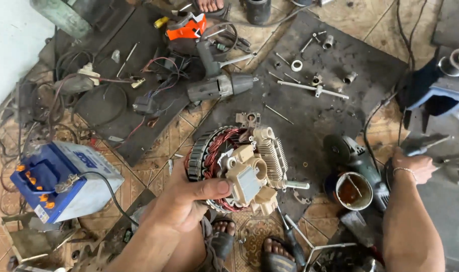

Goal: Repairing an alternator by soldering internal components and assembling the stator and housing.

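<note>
Alternator stator and rectifier assembly [239, 168] sits up off the floor in the left hand [181, 204], thumb clamped over its beige regulator, copper windings turned to view. Right hand [413, 166] closes on a tool handle beside the angle grinder [358, 161]. Blue battery [63, 181] crowds the left; open rubber mat [335, 108] beyond.

Repair workshop: floor-strewn tools, battery [63, 181], angle grinder [358, 158].
</note>
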